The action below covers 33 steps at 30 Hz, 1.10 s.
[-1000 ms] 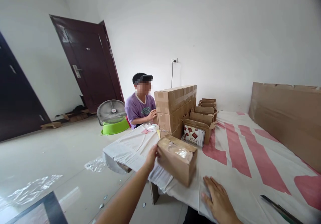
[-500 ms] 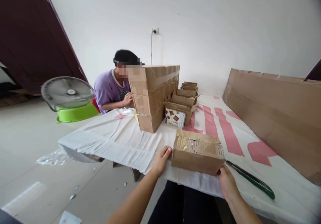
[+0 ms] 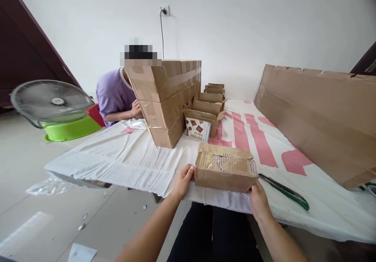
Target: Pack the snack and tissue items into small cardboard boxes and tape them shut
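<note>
A small brown cardboard box (image 3: 225,172) with torn, taped patches on top sits at the near edge of the cloth-covered table, between both hands. My left hand (image 3: 184,179) grips its left end, the thumb against the corner. At the lower right corner, my right hand (image 3: 258,197) has its fingers closed on the box, partly out of sight below it. Just right of the box lies a green-handled utility knife (image 3: 289,193). Behind it, printed cards (image 3: 197,129) lean against the first of several open cardboard boxes (image 3: 205,109) in a row.
Taped boxes (image 3: 164,105) stand stacked left of centre. A person in purple (image 3: 113,93) leans behind them. A large cardboard sheet (image 3: 317,117) rises along the table's right side. On the floor at left are a fan (image 3: 57,101) and a green tub (image 3: 72,129).
My view has shifted right and down slightly, so things appear further left and higher. The person has bent lower behind the stack. Both hands stay on the box.
</note>
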Each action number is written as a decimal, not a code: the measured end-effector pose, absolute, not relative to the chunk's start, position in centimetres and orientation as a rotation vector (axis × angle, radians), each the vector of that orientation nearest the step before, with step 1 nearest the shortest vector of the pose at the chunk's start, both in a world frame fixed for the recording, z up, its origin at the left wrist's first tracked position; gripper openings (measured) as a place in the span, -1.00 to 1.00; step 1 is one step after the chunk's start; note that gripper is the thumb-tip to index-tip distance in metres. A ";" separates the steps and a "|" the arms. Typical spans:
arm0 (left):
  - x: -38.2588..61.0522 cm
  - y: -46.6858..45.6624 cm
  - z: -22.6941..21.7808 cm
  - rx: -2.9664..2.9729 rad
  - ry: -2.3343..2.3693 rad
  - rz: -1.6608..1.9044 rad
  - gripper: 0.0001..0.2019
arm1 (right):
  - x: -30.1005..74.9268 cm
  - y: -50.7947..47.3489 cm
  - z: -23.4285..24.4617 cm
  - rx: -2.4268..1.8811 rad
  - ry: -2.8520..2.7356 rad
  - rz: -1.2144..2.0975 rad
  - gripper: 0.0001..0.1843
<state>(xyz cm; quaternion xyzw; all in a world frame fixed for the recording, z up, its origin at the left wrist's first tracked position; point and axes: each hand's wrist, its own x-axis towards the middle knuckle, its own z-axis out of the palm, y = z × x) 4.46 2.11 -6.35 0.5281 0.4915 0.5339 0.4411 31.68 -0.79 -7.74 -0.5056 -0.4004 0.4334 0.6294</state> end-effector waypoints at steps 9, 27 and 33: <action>4.4 2.2 -6.8 1.265 1.234 1.292 -0.55 | 31.6 -0.8 -7.9 -1.163 -0.910 0.995 -0.66; 3.8 2.0 -6.5 1.336 1.151 1.410 -0.44 | 46.0 0.9 -3.8 -2.071 -1.760 0.246 -0.52; 3.8 2.0 -6.8 1.582 0.862 1.248 0.06 | 46.6 0.1 -5.3 -2.088 -1.946 0.173 -0.61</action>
